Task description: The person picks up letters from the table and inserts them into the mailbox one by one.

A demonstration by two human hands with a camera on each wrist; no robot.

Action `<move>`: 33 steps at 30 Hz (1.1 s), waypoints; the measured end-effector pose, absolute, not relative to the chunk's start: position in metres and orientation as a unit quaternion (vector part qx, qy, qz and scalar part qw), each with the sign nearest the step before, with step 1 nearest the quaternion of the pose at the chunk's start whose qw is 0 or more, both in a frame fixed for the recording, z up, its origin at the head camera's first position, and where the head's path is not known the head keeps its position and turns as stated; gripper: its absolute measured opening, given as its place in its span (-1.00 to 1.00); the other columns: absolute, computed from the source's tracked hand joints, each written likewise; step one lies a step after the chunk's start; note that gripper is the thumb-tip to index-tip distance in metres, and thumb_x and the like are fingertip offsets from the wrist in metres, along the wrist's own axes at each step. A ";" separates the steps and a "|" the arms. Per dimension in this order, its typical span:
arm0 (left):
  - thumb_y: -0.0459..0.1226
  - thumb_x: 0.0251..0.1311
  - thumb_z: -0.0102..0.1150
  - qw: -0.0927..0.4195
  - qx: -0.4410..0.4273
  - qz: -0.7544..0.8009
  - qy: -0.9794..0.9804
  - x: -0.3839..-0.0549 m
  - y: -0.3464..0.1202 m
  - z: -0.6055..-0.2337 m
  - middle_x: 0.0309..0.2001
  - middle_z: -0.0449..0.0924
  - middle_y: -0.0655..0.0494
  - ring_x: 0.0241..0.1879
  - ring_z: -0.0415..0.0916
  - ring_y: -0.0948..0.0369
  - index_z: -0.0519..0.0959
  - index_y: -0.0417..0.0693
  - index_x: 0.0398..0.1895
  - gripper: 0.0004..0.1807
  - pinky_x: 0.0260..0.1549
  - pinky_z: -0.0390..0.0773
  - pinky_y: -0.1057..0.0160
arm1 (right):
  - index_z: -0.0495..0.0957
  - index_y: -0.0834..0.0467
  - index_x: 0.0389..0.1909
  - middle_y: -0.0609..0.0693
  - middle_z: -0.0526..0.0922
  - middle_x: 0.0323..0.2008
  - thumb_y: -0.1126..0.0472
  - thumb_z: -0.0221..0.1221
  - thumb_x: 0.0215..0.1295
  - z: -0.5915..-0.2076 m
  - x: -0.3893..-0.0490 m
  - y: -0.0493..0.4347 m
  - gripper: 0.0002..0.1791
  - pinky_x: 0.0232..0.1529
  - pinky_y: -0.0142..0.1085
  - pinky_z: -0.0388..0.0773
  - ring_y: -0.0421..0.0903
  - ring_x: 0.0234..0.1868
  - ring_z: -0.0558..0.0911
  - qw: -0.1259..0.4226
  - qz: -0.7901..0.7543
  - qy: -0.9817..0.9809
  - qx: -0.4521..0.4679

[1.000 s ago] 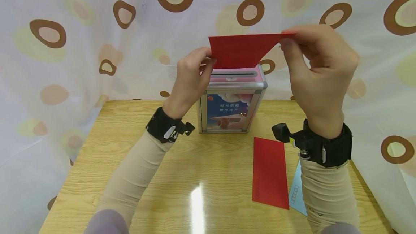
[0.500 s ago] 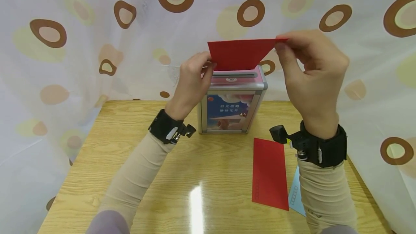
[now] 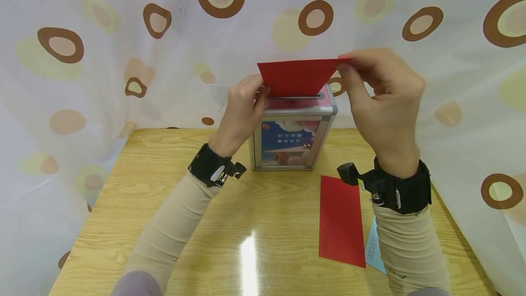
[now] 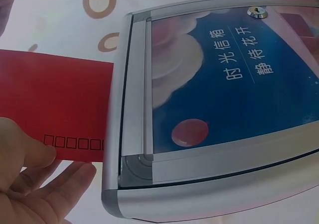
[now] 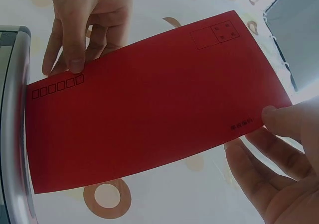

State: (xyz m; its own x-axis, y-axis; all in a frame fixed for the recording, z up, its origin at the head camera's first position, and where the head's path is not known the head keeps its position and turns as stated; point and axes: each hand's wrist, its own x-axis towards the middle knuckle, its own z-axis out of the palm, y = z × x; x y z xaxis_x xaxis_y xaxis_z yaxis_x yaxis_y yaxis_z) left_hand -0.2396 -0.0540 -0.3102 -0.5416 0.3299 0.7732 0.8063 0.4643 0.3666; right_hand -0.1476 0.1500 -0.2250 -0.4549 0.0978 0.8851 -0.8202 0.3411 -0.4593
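Between my hands, a red envelope stands above a pink-topped, metal-framed letter box. Its lower edge meets the slot; whether any of it is inside, I cannot tell. My left hand pinches its left side close to the box top, by the printed row of small squares seen in the left wrist view. With thumb and fingers, my right hand pinches its upper right corner. The right wrist view shows the envelope wide, one short edge against the box frame.
A second red envelope lies on the wooden table in front of the box, to the right. Partly under my right forearm is a light blue envelope. A patterned curtain hangs behind the box.
Both hands have come down with the red envelope, the right one also moving left. Its lower edge has dropped from behind the slot to the slot line. The envelopes on the table stayed put.
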 end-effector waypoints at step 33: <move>-0.48 0.33 0.04 0.305 -0.362 -0.387 -0.791 -0.231 -0.058 -0.305 -0.06 0.63 -0.12 0.01 0.56 0.17 0.55 -0.24 0.04 -0.75 -0.09 0.63 0.29 | 0.68 0.33 -0.21 0.10 0.72 -0.28 0.41 0.23 0.24 -0.257 -0.180 0.163 -0.86 -0.10 -0.46 0.60 -0.15 -0.26 0.65 0.430 0.426 -0.754 0.254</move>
State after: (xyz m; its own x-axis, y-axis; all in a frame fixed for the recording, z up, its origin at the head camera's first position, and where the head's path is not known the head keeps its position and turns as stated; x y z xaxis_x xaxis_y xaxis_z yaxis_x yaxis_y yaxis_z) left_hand -0.2313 -0.0579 -0.3045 -0.5524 0.3364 0.7627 0.8086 0.4385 0.3922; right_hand -0.1801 0.1633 -0.2565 -0.5014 -0.0172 0.8650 -0.7498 0.5076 -0.4245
